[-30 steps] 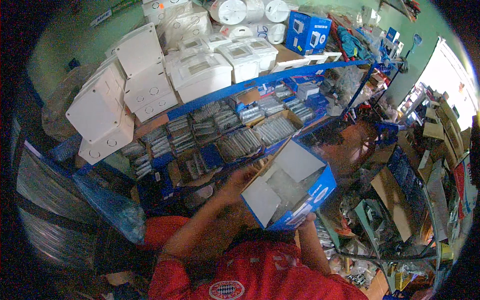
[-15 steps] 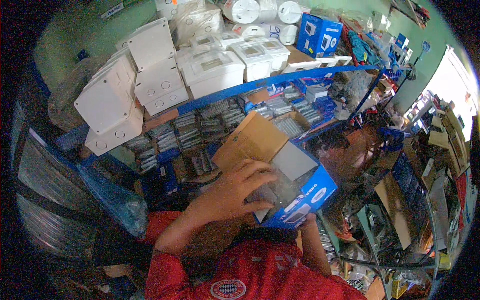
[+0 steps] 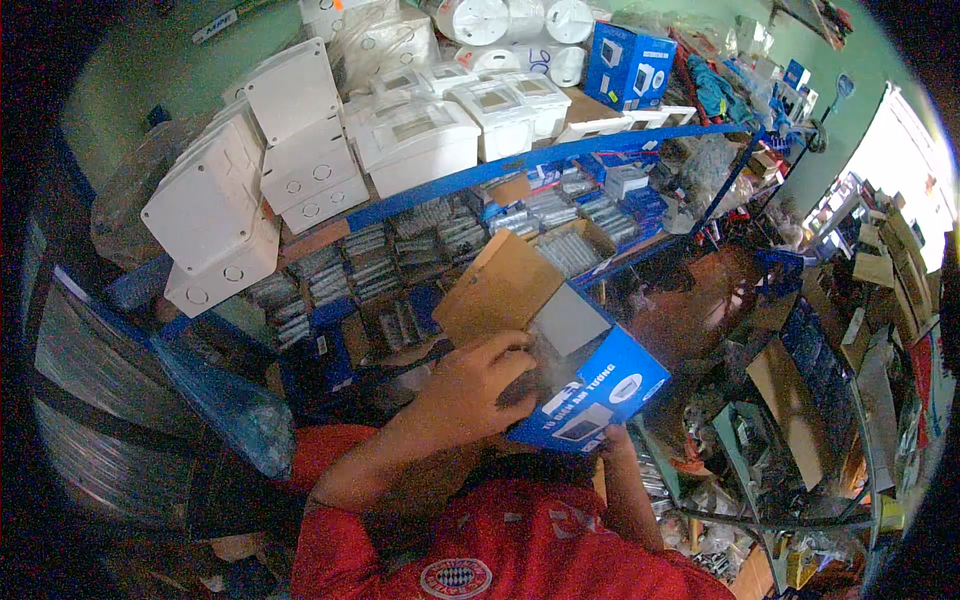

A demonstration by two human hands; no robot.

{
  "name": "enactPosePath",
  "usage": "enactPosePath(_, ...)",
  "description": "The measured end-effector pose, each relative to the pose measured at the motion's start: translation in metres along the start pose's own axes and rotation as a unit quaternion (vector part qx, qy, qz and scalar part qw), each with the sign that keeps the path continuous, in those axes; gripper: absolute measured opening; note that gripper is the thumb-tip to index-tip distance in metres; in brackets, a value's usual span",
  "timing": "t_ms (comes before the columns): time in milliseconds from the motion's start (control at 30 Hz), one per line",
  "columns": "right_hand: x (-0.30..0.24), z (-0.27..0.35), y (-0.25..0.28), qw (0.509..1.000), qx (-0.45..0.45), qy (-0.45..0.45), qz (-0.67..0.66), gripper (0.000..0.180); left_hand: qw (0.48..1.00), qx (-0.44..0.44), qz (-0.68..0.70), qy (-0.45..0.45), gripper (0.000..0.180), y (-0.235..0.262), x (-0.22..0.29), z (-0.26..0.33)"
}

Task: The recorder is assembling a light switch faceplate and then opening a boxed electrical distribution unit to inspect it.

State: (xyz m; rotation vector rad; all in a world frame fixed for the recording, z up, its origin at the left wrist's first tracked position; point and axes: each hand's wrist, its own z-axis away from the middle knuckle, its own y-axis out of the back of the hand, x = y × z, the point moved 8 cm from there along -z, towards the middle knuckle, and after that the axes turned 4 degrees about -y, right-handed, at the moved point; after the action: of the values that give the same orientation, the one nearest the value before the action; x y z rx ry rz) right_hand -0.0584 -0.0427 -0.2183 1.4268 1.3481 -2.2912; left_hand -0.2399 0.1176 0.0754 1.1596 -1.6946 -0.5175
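A blue cardboard box [image 3: 592,405] with pictures of a white enclosure on its side is held tilted before my chest. Its top is open: a brown flap [image 3: 500,285] stands up on the far left, a pale grey flap [image 3: 570,318] beside it. Something wrapped in clear plastic shows dimly inside. My right hand [image 3: 614,442] grips the box from below at its near right side. At the opening's left edge is my left hand [image 3: 482,385], its fingers bent inward and thumb lower down; what they pinch is hidden.
Behind the box, a blue-edged shelf [image 3: 420,195] carries white plastic enclosures [image 3: 415,135] and another blue box [image 3: 628,68]. Bundles of grey metal tubes [image 3: 440,235] fill compartments below. Coils wrapped in plastic [image 3: 110,400] stand left; a cluttered rack [image 3: 780,410] stands right.
The box has turned so its printed side faces up more, and it sits slightly lower. My left hand has closed in on the opening, with its fingers more bent.
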Motion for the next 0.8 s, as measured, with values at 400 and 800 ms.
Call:
enactPosePath(400, 0.004, -0.004, -0.014, 1.0, -0.015, -0.004, -0.017, 0.07, 0.965, 0.228, 0.054, 0.114, 0.007, 0.064, -0.029, 0.009)
enactPosePath(800, 0.009, -0.006, -0.024, 0.999, -0.028, -0.005, -0.034, 0.073, 0.958, 0.256, 0.063, 0.11, 0.007, 0.08, -0.041, 0.014)
